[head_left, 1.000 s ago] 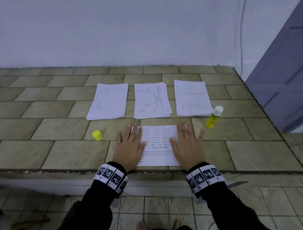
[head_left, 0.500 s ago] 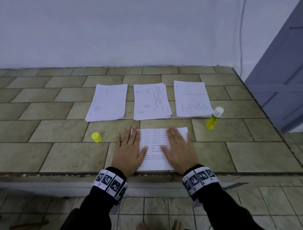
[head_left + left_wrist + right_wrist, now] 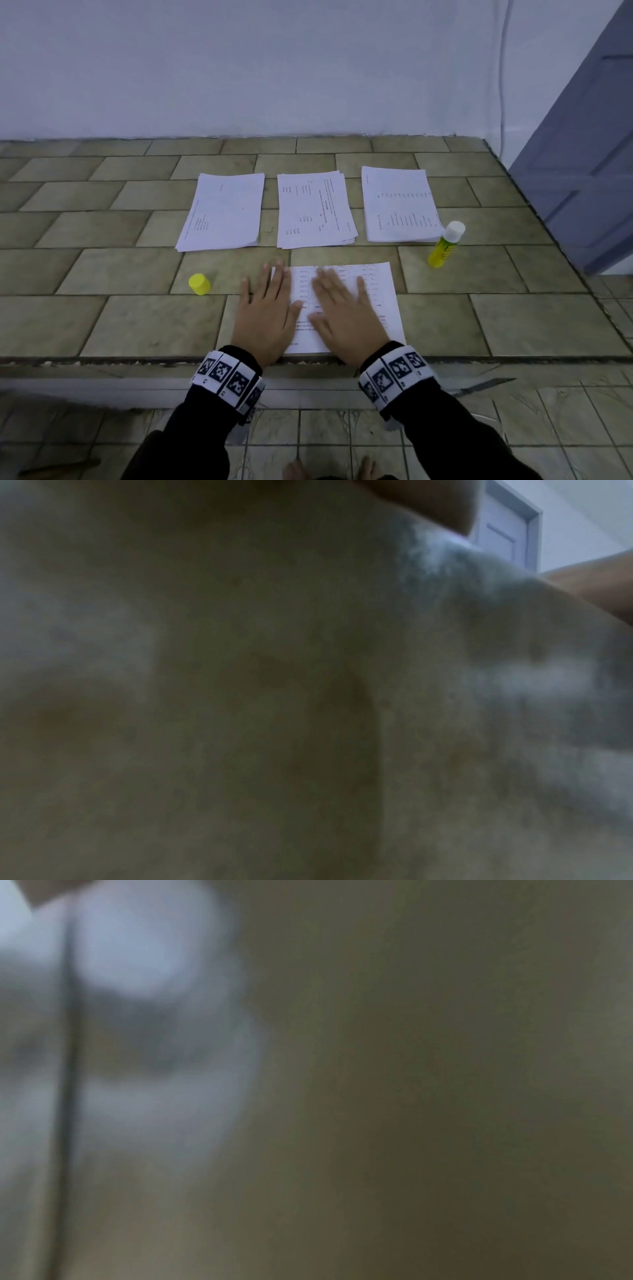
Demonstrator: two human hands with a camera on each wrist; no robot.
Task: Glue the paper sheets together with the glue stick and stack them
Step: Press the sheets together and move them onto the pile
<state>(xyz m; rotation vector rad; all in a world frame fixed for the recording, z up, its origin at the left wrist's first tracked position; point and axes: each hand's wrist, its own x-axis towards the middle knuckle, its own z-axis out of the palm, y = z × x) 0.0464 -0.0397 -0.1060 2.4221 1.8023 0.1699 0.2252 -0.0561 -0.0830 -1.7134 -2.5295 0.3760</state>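
Meanwhile, both hands, the left hand [image 3: 265, 317] and right hand [image 3: 346, 317], lay flat with fingers spread on the printed sheet [image 3: 385, 301] at lower centre of the tiled counter [image 3: 102, 325], three paper stacks [image 3: 315, 209] above, the uncapped glue stick [image 3: 445, 245] at right and its yellow cap [image 3: 199, 284] at left.

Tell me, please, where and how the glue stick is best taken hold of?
Grip the glue stick round its yellow barrel, below the bare white glue tip, coming from the right with the right hand. It stands upright and uncapped, with a paper stack close on its left.
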